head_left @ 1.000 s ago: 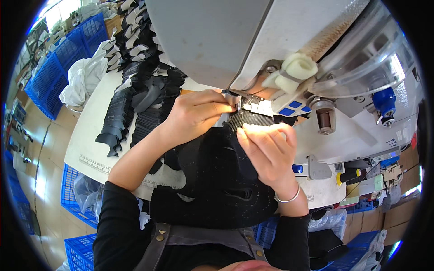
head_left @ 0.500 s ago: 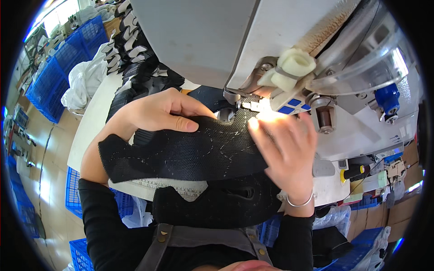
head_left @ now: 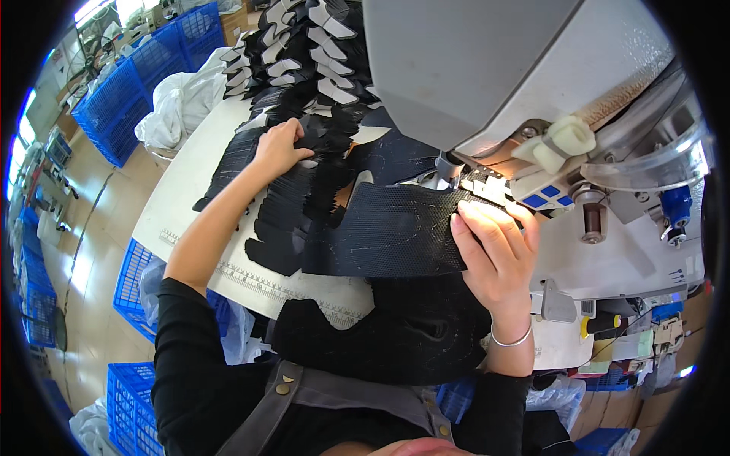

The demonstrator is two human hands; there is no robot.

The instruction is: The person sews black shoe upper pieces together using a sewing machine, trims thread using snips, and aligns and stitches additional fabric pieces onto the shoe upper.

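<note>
A black mesh fabric piece (head_left: 395,232) with light stitch marks lies under the head of a grey sewing machine (head_left: 456,68), beside the lit presser foot (head_left: 449,169). My right hand (head_left: 498,247) rests on its right end, fingers stretched out and pressing it flat near the needle area. My left hand (head_left: 281,152) is over the overlapping rows of black cut pieces (head_left: 285,205) on the left, thumb and fingers apart, touching the upper pieces. What lies under its fingertips is partly hidden. Another black piece with a slot (head_left: 380,330) hangs at the table's front edge.
Black pieces with white tabs (head_left: 331,57) stand in rows at the back. A ruler strip (head_left: 266,287) runs along the pale table. Blue crates (head_left: 125,114) and a white bag (head_left: 179,110) stand at the left. A thread bobbin (head_left: 592,220) sits right of the machine head.
My left hand has let go of the mesh piece and moved up and left onto the black cut pieces. The right hand stays on the mesh piece. The view has shifted.
</note>
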